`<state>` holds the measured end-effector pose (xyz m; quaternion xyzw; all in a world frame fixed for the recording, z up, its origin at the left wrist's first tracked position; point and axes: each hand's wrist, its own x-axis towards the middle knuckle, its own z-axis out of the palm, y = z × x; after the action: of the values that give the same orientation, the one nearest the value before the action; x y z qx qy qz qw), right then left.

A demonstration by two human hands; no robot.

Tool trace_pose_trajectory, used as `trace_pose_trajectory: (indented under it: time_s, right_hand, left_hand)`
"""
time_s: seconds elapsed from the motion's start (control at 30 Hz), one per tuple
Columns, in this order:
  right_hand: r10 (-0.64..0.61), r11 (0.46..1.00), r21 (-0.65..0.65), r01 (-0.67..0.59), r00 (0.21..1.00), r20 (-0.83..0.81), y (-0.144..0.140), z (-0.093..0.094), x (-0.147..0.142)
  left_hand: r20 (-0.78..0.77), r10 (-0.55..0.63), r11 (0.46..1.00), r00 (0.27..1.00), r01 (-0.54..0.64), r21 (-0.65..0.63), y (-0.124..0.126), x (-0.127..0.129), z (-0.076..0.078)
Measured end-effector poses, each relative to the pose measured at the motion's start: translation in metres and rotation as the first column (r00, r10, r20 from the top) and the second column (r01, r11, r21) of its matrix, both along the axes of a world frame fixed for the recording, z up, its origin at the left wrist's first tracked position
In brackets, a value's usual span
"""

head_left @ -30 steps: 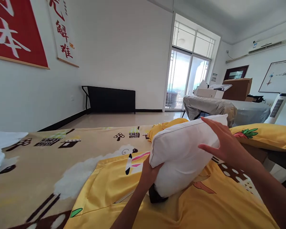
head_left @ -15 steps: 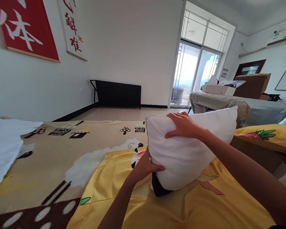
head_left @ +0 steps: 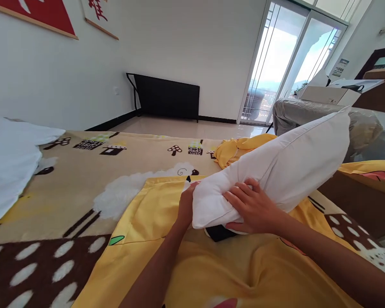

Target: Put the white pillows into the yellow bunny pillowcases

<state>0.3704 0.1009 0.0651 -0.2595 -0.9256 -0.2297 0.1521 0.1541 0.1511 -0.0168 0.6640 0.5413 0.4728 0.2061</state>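
A plump white pillow (head_left: 304, 158) slants up to the right, its lower left end between my two hands. My left hand (head_left: 186, 205) is closed at that left end, its fingertips hidden behind the pillow. My right hand (head_left: 255, 207) grips the pillow's near face, fingers pressed into the fabric and thumb along the lower edge. Under the pillow spreads a yellow pillowcase (head_left: 141, 239) with cartoon prints, its fabric wrinkled near my forearms. A black printed patch (head_left: 218, 233) shows just below the pillow.
A beige blanket (head_left: 141, 158) with sheep prints covers the bed. White cloth (head_left: 9, 158) lies at left, bunched yellow fabric (head_left: 234, 149) behind the pillow. At right are another yellow printed item (head_left: 368, 169) and a plastic-wrapped piece of furniture (head_left: 288, 113) bearing boxes.
The pillow's left end has dropped and its right end has risen. My right hand has moved from the top edge down to the near face. Yellow fabric behind is now visible; the view tilts downward.
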Motion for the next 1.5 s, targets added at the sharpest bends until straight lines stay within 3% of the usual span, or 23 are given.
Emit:
trace_pose_trajectory:
  time_s: [0.17,0.3,0.47,0.6,0.73,0.9,1.1,1.23,1.5]
  right_hand:
    - [-0.053,0.991,-0.119,0.055,0.998,0.025,-0.007,-0.042,0.025]
    - [-0.113,0.979,-0.165,0.119,0.993,0.046,-0.005,-0.057,0.030]
    - [-0.130,0.987,-0.078,0.139,0.986,0.109,0.008,-0.056,0.022]
    - [-0.152,0.988,0.038,0.149,0.980,0.131,0.023,-0.052,0.012]
    - [-0.157,0.987,0.048,0.151,0.975,0.156,0.043,-0.047,0.003]
    - [-0.182,0.983,0.048,0.177,0.970,0.160,0.060,-0.049,-0.004]
    - [-0.254,0.956,0.189,0.225,0.956,0.145,0.057,-0.055,-0.011]
    - [-0.257,0.948,0.241,0.208,0.946,0.198,0.055,-0.032,-0.011]
    - [-0.410,0.885,0.324,0.334,0.890,0.201,0.042,0.071,0.016]
  left_hand:
    - [-0.031,-0.011,0.996,0.999,0.008,-0.083,0.005,-0.002,-0.002]
    - [-0.036,0.005,0.984,0.999,-0.012,-0.179,0.007,-0.012,0.000]
    - [-0.025,0.034,0.965,0.999,-0.039,-0.259,0.005,-0.029,0.012]
    - [0.007,0.085,0.966,0.996,-0.081,-0.246,0.002,-0.039,0.022]
    - [0.023,0.094,0.974,0.995,-0.087,-0.211,0.000,-0.041,0.028]
    - [0.002,0.045,0.983,0.999,-0.044,-0.178,-0.005,-0.037,0.034]
    - [-0.046,-0.058,0.988,0.997,0.050,-0.146,-0.013,-0.039,0.045]
    - [-0.082,-0.109,0.991,0.991,0.102,-0.087,-0.024,-0.053,0.061]
    - [-0.074,-0.030,0.999,0.997,0.028,-0.028,-0.037,-0.070,0.084]
